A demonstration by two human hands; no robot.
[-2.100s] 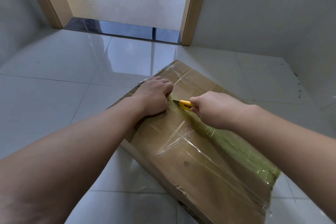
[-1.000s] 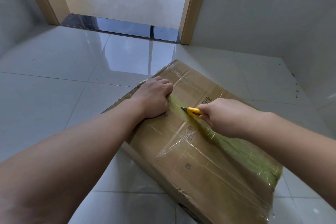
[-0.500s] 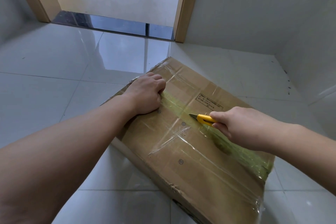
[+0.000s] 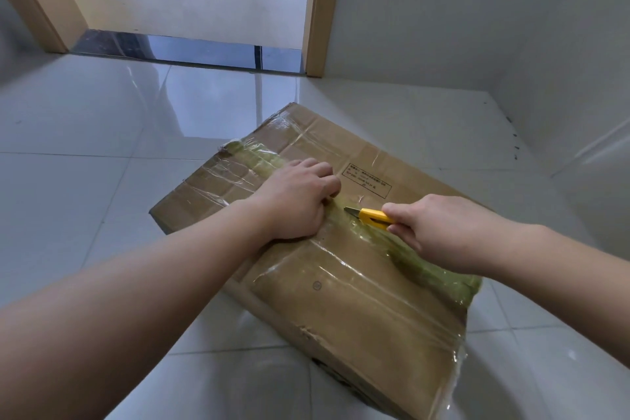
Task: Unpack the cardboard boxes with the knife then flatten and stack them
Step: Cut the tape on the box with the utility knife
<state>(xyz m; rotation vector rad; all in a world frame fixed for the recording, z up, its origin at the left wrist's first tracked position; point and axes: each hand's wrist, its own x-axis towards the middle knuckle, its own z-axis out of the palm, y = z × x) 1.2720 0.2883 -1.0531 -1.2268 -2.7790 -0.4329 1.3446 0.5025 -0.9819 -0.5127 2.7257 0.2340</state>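
Moved: left hand (image 4: 300, 199) slides nearer along green tape (image 4: 433, 269)
Left: fist pressing box (image 4: 341, 303)
Right hand (image 4: 439, 232): grips knife (image 4: 370, 216), blade toward left knuckles, along tape

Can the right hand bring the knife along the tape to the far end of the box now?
Probably not: the left hand rests on the green tape directly ahead of the knife held by the right hand, blocking the cardboard box seam.
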